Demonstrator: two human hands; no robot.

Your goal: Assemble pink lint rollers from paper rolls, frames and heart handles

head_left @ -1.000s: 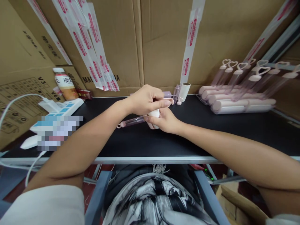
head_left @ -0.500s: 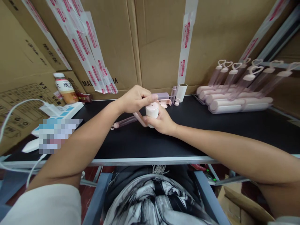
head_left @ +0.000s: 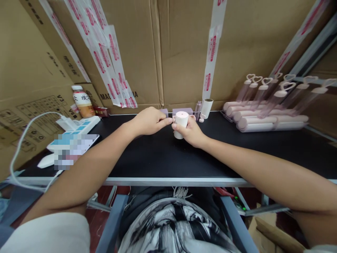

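My right hand (head_left: 193, 133) is wrapped round a short white roll with a pale pink end (head_left: 181, 121), held upright above the black table. Just left of it, my left hand (head_left: 151, 121) is closed, thumb and forefinger pressed together close to the roll. A small pink loop (head_left: 173, 119) shows at these fingertips; what it belongs to is hidden. Behind the hands lies a mauve block-shaped piece (head_left: 182, 111). To its right stand small clear mauve pieces (head_left: 198, 108), a hollow white roll (head_left: 207, 108) and a small pink piece with a loop (head_left: 202, 118).
At the right lie several pink rolls (head_left: 263, 124) with clear mauve tubes and heart-shaped loops rising from them. A drink bottle (head_left: 83, 102) and a power strip (head_left: 79, 131) with a white cable stand at the left. Taped cardboard (head_left: 181, 52) walls the table's back.
My hands have drawn apart a little, and the white roll now stands more upright. The clear mauve tube seen lying left of the roll no longer shows on the table. The view has shifted slightly.
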